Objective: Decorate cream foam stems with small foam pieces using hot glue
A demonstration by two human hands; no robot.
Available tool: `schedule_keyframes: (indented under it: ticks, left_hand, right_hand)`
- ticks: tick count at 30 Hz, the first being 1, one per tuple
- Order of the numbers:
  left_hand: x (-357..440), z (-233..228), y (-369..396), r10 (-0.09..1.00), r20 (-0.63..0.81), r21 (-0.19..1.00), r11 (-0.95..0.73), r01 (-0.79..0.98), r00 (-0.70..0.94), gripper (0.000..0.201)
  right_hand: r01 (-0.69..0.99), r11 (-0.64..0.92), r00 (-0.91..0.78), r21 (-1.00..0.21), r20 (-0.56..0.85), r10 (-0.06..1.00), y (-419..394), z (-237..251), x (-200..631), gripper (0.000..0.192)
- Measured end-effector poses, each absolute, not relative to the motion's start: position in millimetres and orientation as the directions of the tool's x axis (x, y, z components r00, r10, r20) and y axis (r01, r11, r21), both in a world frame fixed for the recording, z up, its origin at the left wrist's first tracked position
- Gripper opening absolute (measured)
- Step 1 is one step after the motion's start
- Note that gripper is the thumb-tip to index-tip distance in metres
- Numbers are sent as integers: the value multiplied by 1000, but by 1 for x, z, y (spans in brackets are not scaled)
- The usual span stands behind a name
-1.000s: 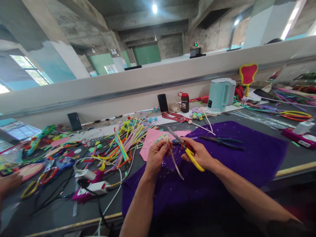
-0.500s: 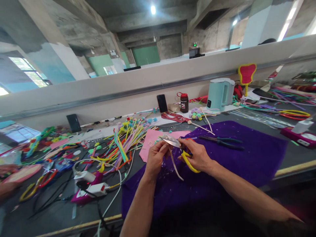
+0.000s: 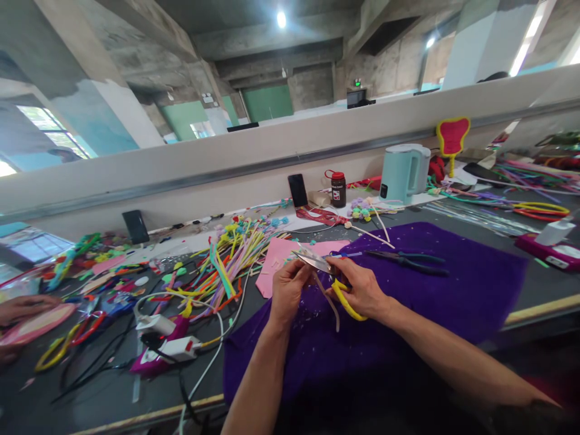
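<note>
Over the purple felt cloth [image 3: 453, 290] on the counter, the left hand [image 3: 286, 290] pinches the top of a thin pale fuzzy pipe-cleaner stem [image 3: 330, 299]. The right hand [image 3: 362, 287] grips yellow-handled steel scissors [image 3: 324, 269], blades at the stem's tip. The stem looks light, soft and bendable, so holding it close to the cut seems best.

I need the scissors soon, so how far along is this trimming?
Done: pale trimmings already litter the purple cloth. In hand: the left hand pinches a small cream piece with a long stem while the right hand works yellow-handled scissors at it. Left: the stem still dangles long, and a pile of pipe cleaners waits beside.
</note>
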State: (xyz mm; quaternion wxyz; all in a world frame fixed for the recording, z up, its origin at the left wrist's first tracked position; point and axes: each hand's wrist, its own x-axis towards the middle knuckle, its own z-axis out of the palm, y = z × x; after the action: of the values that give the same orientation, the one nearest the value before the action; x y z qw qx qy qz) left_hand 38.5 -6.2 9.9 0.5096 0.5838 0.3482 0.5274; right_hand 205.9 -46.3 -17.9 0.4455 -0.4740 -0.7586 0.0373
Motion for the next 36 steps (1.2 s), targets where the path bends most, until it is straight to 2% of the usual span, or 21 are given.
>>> schedule_keyframes:
  ticks: [20, 36]
  left_hand:
    - [41, 8, -6, 947, 304, 952, -300, -58, 100, 18]
    - [40, 12, -8, 937, 325, 946, -322, -45, 125, 16]
  right_hand:
    - [697, 520, -149, -495, 608, 779, -47, -20, 205, 55]
    - [698, 524, -156, -489, 610, 777, -45, -20, 206, 53]
